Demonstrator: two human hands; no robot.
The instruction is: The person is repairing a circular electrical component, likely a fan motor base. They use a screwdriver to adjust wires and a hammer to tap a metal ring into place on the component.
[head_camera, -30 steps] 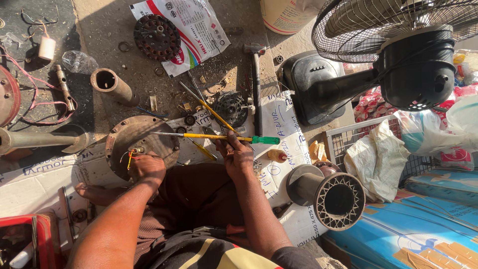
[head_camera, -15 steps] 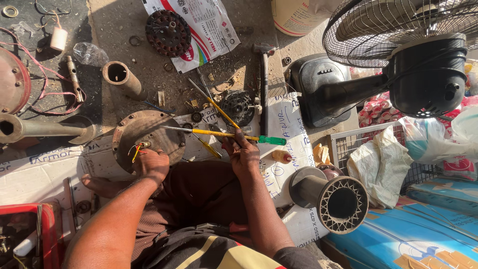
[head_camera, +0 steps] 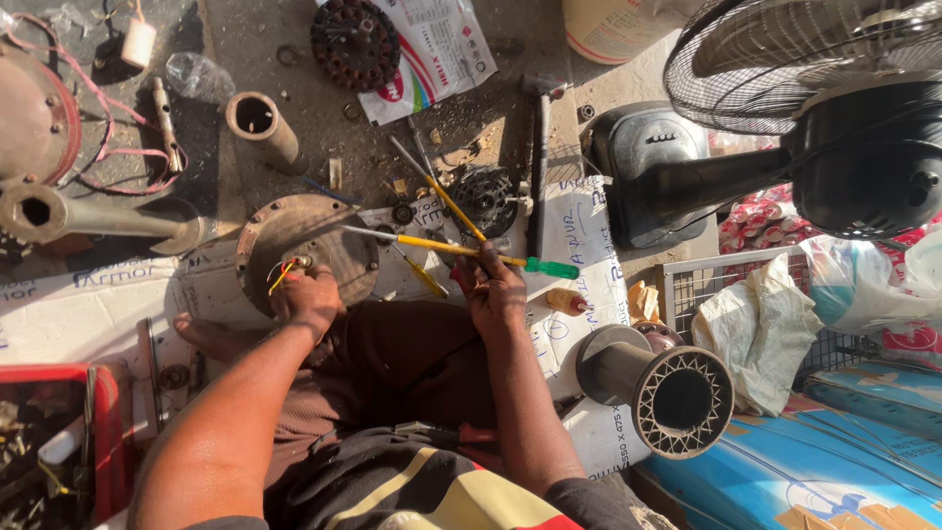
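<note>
My left hand (head_camera: 306, 297) rests on the near edge of a rusty round motor cover (head_camera: 294, 240), gripping it where coloured wires come out. My right hand (head_camera: 491, 285) is closed around a yellow screwdriver with a green end (head_camera: 461, 250), whose metal tip points left across the cover. A second yellow-handled screwdriver (head_camera: 446, 196) lies crossed behind it, and a third yellow tool (head_camera: 422, 277) lies by my knee. My legs in brown trousers are folded under both arms.
A black pedestal fan (head_camera: 824, 128) lies at the right. A black wound rotor (head_camera: 486, 196) and a dark stator (head_camera: 355, 41) sit on the floor, with a hammer (head_camera: 540, 147), metal pipes (head_camera: 257, 126), a grey ribbed tube (head_camera: 667, 388) and a red toolbox (head_camera: 59, 442).
The view has shifted slightly. My right hand has moved a little along the green-ended screwdriver, and my left hand stays on the motor cover.
</note>
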